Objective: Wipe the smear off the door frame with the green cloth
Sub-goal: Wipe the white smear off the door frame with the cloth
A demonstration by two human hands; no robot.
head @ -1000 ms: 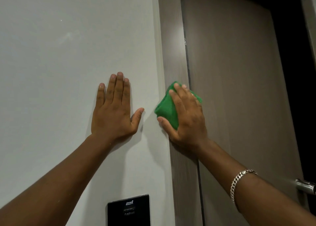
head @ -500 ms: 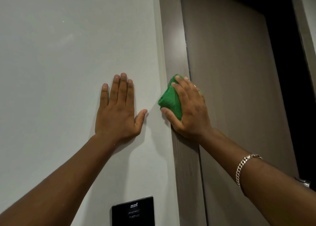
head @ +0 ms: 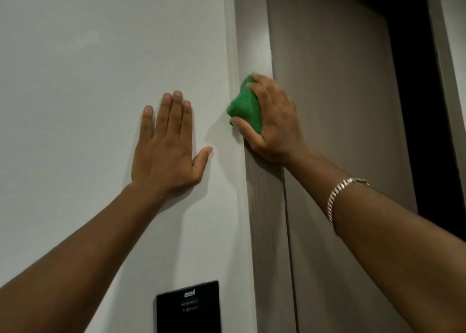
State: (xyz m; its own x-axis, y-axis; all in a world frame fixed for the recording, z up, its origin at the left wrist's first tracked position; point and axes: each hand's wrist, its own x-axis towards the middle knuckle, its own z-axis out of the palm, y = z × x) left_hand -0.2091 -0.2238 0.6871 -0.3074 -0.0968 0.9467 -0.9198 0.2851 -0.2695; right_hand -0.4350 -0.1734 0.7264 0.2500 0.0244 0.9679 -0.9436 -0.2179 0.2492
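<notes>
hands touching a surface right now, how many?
2. Left hand lies flat on the white wall; right hand presses the green cloth on the door frame.

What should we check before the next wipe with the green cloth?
1. Green cloth gripped in the right hand: ok.
2. Cloth pressed against the door frame: ok.
3. Left hand flat on the wall for balance: ok.
4. Smear gone: cannot tell, the hand and cloth cover that spot.
5. Frame above the cloth free of obstacles: ok.
6. Bracelet clear of the frame: ok.
</notes>
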